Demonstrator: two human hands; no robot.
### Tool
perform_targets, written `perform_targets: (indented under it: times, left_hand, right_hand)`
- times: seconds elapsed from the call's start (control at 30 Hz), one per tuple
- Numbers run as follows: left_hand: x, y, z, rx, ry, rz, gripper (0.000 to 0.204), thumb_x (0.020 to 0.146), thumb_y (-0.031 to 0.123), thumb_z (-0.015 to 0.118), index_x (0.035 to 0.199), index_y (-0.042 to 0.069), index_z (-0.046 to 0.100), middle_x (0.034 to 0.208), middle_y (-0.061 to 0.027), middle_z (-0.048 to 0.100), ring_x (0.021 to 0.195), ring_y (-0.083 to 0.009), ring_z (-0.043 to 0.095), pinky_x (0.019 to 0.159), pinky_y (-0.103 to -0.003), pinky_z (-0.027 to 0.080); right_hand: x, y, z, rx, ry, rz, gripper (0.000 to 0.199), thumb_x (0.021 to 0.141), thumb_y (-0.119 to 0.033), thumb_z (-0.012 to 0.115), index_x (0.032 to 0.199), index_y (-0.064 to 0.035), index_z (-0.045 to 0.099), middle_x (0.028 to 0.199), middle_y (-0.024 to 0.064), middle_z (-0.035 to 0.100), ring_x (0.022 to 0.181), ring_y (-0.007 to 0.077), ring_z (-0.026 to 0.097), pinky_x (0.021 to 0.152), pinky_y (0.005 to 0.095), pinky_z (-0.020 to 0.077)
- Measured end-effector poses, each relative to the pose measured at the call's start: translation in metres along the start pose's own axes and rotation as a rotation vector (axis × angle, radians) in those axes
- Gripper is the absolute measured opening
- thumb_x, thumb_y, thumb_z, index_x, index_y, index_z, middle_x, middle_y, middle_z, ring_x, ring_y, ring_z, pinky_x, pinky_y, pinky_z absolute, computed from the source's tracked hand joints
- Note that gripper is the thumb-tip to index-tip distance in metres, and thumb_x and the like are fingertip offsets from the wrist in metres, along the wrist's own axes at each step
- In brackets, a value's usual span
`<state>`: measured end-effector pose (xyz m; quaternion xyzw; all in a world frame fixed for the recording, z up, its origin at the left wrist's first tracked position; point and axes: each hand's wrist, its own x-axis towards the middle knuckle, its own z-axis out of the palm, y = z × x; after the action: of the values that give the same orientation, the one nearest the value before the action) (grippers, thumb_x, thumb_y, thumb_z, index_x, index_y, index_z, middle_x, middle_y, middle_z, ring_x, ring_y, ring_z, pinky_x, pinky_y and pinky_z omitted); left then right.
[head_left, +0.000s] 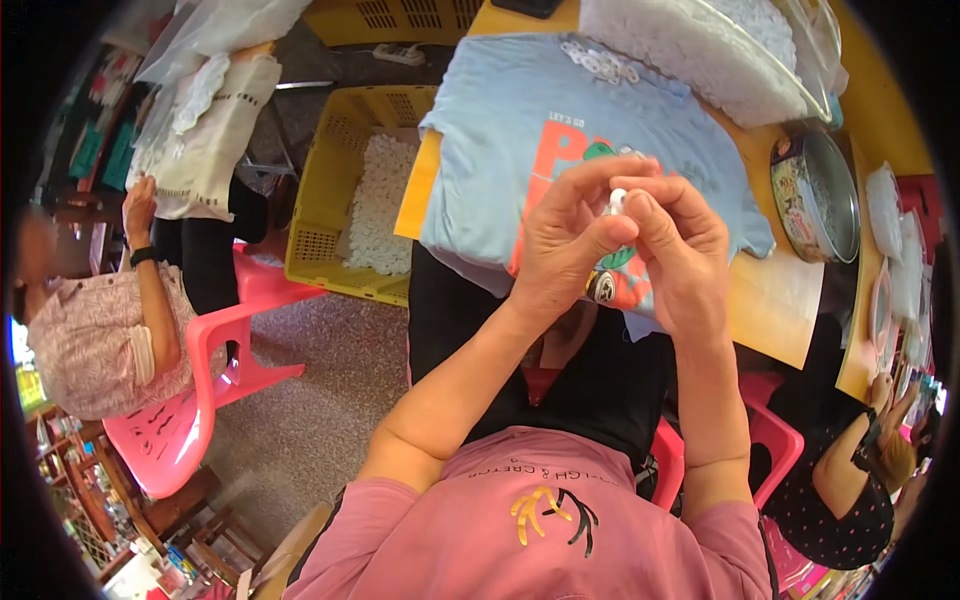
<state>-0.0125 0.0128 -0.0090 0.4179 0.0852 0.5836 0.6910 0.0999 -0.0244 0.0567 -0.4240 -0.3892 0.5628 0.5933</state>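
Note:
Above a light blue T-shirt point(480, 110) spread over the table, my two hands meet at the fingertips. My left hand point(570, 225) is closed, thumb and fingers pinching a small white plastic piece point(617, 201). From the other side my right hand point(685, 240) presses its thumb and fingertips against the same piece. Its exact shape is mostly covered by my fingers. Farther up the shirt lies a loose group of small white ring-like pieces point(600, 62). The shirt's coloured print is partly behind my hands.
Left of the table stands a yellow crate point(330, 190) holding many white pieces. A large container of white pieces point(690, 60) sits at the back right, near a round tin point(850, 195). One person point(110, 330) works at left beside a pink chair point(200, 400), another point(850, 480) at right.

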Motion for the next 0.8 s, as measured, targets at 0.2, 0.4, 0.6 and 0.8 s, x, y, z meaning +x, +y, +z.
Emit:
perform_targets:
  times: [0.2, 0.4, 0.6, 0.8]
  left_hand:
    - [0.002, 0.004, -0.004, -0.2, 0.334, -0.173, 0.065, 0.098, 0.045, 0.052, 0.145, 0.007, 0.029, 0.143, -0.0076, 0.038, 0.135, -0.02, 0.037, 0.114, -0.039, 0.028]
    - [0.007, 0.006, 0.001, -0.292, 0.381, -0.121, 0.051, 0.102, 0.032, 0.049, 0.143, 0.006, 0.032, 0.139, -0.0103, 0.042, 0.132, -0.0227, 0.041, 0.11, -0.04, 0.034]
    - [0.01, 0.003, 0.0, -0.323, 0.296, -0.105, 0.039, 0.101, 0.02, 0.047, 0.136, 0.003, 0.039, 0.133, -0.0157, 0.049, 0.124, -0.0293, 0.049, 0.108, -0.043, 0.039]
    - [0.01, 0.002, -0.005, -0.295, 0.273, -0.119, 0.039, 0.101, 0.02, 0.047, 0.136, 0.004, 0.04, 0.133, -0.0157, 0.049, 0.125, -0.0293, 0.048, 0.108, -0.043, 0.039]
  right_hand:
    - [0.053, -0.012, 0.07, -0.467, -0.138, -0.257, 0.018, 0.089, -0.008, 0.067, 0.103, 0.0029, 0.067, 0.09, 0.0055, 0.069, 0.082, 0.0106, 0.064, 0.074, 0.0249, 0.0517]
    - [0.097, -0.001, 0.059, -0.843, -0.29, -0.408, 0.017, 0.088, -0.013, 0.067, 0.1, -0.0013, 0.07, 0.086, 0.0092, 0.071, 0.077, 0.0143, 0.066, 0.072, 0.0274, 0.052]
    - [0.14, 0.003, -0.045, -1.187, 0.134, -0.377, 0.02, 0.086, -0.02, 0.067, 0.099, -0.0059, 0.073, 0.089, 0.0128, 0.071, 0.076, 0.0204, 0.067, 0.072, 0.0322, 0.052]
    - [0.15, 0.01, -0.057, -1.476, 0.145, -0.208, 0.028, 0.084, -0.033, 0.067, 0.098, -0.009, 0.073, 0.093, 0.0109, 0.072, 0.087, 0.0289, 0.067, 0.079, 0.039, 0.0513]
